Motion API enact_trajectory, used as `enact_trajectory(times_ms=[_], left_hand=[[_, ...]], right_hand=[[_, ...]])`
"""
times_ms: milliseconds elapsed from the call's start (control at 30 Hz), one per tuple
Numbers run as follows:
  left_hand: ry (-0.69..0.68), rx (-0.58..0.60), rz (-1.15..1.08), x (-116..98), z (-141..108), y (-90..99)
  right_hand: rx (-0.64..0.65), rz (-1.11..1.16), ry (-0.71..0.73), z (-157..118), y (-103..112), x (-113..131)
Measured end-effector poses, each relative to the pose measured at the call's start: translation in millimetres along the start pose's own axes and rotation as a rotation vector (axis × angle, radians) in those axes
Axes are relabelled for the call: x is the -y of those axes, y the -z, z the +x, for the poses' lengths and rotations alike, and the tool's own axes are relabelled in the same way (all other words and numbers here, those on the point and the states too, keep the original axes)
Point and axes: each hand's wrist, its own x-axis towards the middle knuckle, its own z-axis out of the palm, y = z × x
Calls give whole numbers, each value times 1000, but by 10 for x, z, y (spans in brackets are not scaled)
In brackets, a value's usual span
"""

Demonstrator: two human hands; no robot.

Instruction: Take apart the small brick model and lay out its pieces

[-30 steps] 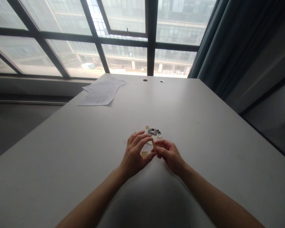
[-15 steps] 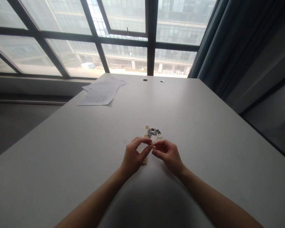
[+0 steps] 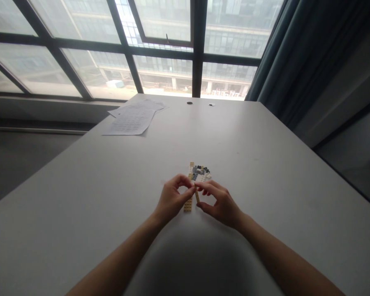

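Note:
Between the fingertips of both hands stands a slim tan toy building brick (image 3: 197, 197). My left hand (image 3: 173, 197) is closed in a pinch at its upper end. My right hand (image 3: 221, 204) grips the same brick, with the thumb low and the fingers at the top. Just under the left fingers lies a tan studded plate (image 3: 188, 205), partly covered by that hand. Beyond the fingers, several small pieces are gathered: grey bricks (image 3: 195, 173), black bricks (image 3: 206, 169) and white bricks (image 3: 206, 177). A tan piece (image 3: 191, 164) lies at the far end of this group.
The hands work over a large white table (image 3: 265, 176). Printed paper sheets (image 3: 131, 121) lie at its far left. Two round cable holes, one of them a dark hole (image 3: 189, 103), sit near the far edge. Windows and a dark curtain (image 3: 274, 61) stand beyond.
The held brick has turned to a more upright, lengthwise position. My right thumb has moved down to its lower end, opening the right hand's grip wider. More of the tan plate shows.

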Motion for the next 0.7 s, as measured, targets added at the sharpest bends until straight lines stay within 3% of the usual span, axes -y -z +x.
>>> enact_trajectory(times_ms=[100, 200, 367, 500, 700], left_hand=[[-14, 34, 107, -30, 11, 17], [-106, 89, 357, -46, 24, 105], [-329, 314, 716, 72, -50, 348], [-381, 397, 821, 220, -127, 440], [-415, 406, 848, 280, -125, 417]], right_hand=[[18, -23, -49, 9, 12, 4], [41, -56, -148, 1, -8, -8], [160, -188, -321, -35, -98, -26], [193, -248, -362, -50, -160, -11], [222, -268, -363, -62, -163, -32]])
